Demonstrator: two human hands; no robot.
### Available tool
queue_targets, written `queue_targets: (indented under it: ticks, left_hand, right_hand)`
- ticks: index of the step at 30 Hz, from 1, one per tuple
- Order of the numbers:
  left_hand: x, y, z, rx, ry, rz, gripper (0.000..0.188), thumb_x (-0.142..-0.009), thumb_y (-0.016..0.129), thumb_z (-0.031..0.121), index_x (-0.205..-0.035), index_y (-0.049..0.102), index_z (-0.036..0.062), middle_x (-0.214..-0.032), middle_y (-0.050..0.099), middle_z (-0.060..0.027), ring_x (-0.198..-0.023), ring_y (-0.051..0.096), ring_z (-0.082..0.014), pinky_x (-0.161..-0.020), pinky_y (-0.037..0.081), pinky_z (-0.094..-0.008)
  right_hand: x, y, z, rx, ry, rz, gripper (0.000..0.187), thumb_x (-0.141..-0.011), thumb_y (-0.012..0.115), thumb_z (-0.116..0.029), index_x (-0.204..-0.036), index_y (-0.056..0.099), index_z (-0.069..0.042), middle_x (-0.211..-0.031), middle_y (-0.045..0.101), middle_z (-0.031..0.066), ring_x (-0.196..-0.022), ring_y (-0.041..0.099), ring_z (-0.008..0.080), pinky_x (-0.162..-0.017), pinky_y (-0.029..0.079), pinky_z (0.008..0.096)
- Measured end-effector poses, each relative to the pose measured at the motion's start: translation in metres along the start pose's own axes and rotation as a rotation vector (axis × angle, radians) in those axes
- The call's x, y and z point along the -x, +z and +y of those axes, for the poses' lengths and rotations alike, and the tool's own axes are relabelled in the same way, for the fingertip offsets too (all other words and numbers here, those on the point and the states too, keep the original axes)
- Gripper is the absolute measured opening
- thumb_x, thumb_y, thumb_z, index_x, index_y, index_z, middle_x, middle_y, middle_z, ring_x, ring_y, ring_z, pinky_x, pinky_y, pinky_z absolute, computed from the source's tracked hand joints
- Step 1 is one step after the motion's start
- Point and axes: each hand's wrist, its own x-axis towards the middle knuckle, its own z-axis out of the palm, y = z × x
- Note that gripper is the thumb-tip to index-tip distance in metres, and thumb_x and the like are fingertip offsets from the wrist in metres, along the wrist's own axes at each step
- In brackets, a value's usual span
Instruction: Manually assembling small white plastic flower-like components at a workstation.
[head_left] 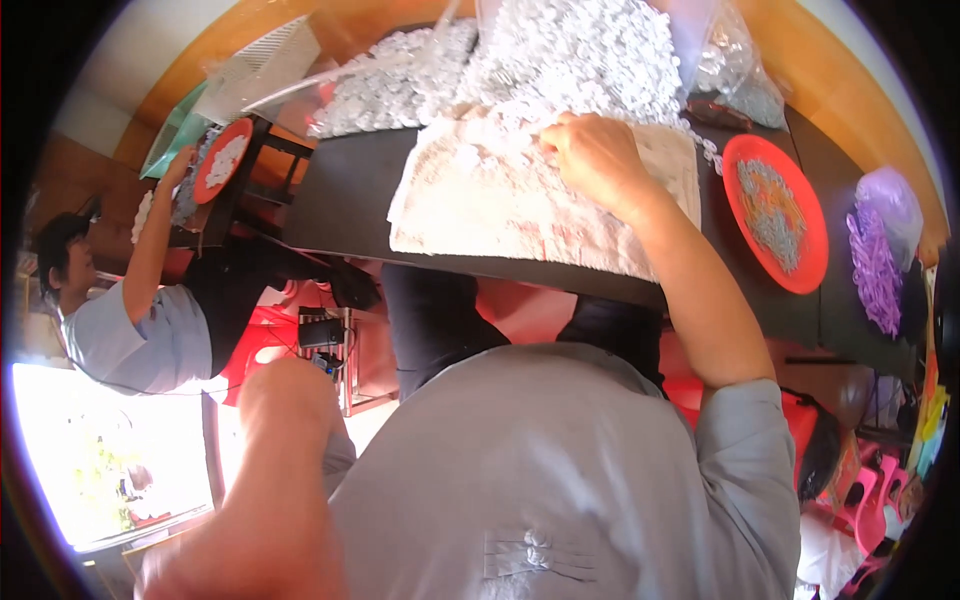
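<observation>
My right hand (592, 158) rests over the far part of a pale, fluffy towel (520, 225) spread on the dark table. Its fingers are curled together, and whatever they pinch is hidden under them. Just beyond it a big heap of small whitish, translucent pieces (575, 60) spills onto the towel's far edge. My left hand (240, 560) is raised close at the lower left, away from the table. Motion smears it, so its fingers cannot be made out.
Right of the towel stands a red plate (815, 262) with thin metallic pieces. Purple strips (872, 275) lie farther right beside a plastic bag (890, 205). At left another person (150, 325) reaches toward another red plate (240, 135) holding white pieces. A second whitish pile (390, 85) lies far left.
</observation>
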Motion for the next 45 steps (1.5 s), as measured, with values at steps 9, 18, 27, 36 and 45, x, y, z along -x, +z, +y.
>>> queue_targets:
  ticks: [9, 18, 27, 36, 45]
  left_hand:
    - [0.144, 0.072, -0.065, 0.048, -1.625, -0.239, 0.006, -0.076, 0.063, -0.004, -0.082, 0.064, -0.005, -0.073, 0.061, -0.0046, -0.063, 0.055, -0.01, -0.055, 0.042, -0.0228]
    - [0.256, 0.073, -0.092, -0.403, -0.864, -1.084, 0.014, -0.07, 0.071, 0.012, -0.08, 0.066, 0.0046, -0.093, 0.059, -0.0123, -0.09, 0.058, -0.0307, -0.075, 0.051, -0.0407]
    - [0.254, 0.082, -0.092, -0.361, -0.866, -1.056, 0.013, -0.069, 0.071, 0.011, -0.072, 0.061, 0.0035, -0.086, 0.057, -0.0097, -0.087, 0.058, -0.0289, -0.071, 0.05, -0.0389]
    - [0.243, 0.082, -0.079, -0.082, -1.207, -0.816, 0.009, -0.078, 0.069, 0.007, -0.082, 0.065, 0.0001, -0.074, 0.06, -0.0066, -0.065, 0.057, -0.0155, -0.061, 0.047, -0.0284]
    - [0.218, 0.083, -0.085, 0.456, -2.067, -0.445, 0.015, -0.088, 0.061, 0.013, -0.086, 0.064, -0.0014, -0.074, 0.061, -0.0044, -0.06, 0.053, -0.009, -0.05, 0.039, -0.0216]
  right_hand:
    - [0.001, -0.002, 0.011, -0.367, 0.156, 0.04, 0.011, -0.076, 0.059, -0.002, -0.084, 0.065, -0.005, -0.077, 0.066, 0.0065, -0.07, 0.063, 0.0241, -0.065, 0.048, 0.0355]
    - [0.0, -0.015, 0.012, -0.823, 0.173, 0.02, 0.006, -0.077, 0.062, 0.002, -0.082, 0.06, 0.002, -0.072, 0.059, -0.0005, -0.07, 0.053, 0.0064, -0.065, 0.045, 0.023]
    - [0.004, -0.019, 0.007, -0.794, 0.15, 0.053, 0.009, -0.077, 0.059, 0.003, -0.086, 0.061, 0.002, -0.075, 0.061, -0.0004, -0.07, 0.052, 0.006, -0.066, 0.044, 0.023]
    - [0.003, -0.026, -0.006, -0.959, 0.199, -0.089, 0.012, -0.08, 0.058, 0.005, -0.09, 0.064, 0.001, -0.079, 0.062, -0.0013, -0.073, 0.055, 0.0055, -0.066, 0.046, 0.0209]
    - [0.005, -0.029, -0.021, -0.891, -0.004, 0.012, 0.019, -0.08, 0.058, 0.008, -0.096, 0.062, 0.0, -0.083, 0.065, 0.0039, -0.077, 0.062, 0.0093, -0.071, 0.051, 0.024]
